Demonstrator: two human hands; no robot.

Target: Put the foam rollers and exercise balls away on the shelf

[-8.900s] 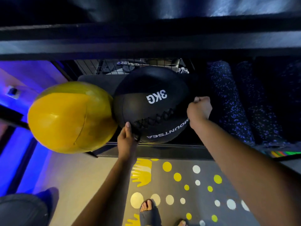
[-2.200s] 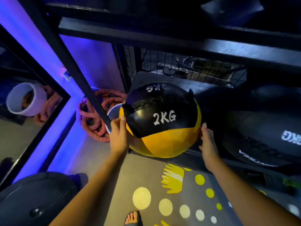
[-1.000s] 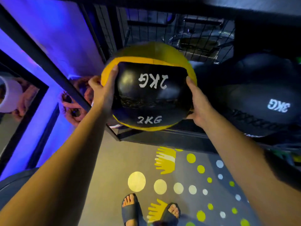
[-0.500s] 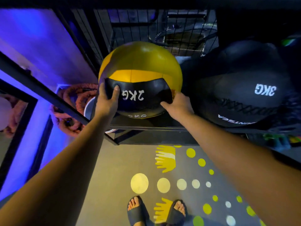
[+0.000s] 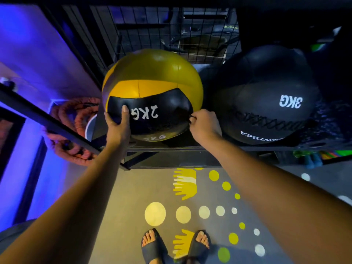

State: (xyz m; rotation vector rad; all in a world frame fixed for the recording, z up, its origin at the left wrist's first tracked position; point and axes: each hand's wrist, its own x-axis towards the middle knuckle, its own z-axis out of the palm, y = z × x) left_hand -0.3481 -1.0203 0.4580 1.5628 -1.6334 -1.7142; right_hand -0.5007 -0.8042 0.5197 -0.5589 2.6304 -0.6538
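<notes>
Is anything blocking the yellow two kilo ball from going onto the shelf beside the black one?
Nothing visible does. The yellow ball already sits on the shelf, left of the black ball. The left hand grips its front and the right hand pinches its right side, with nothing between.

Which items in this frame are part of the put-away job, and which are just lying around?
Part of the job:
2KG ball, held by the left hand and pinched by the right hand
3KG ball
shelf

Just lying about:
orange rope
dotted floor mat
sandals
</notes>
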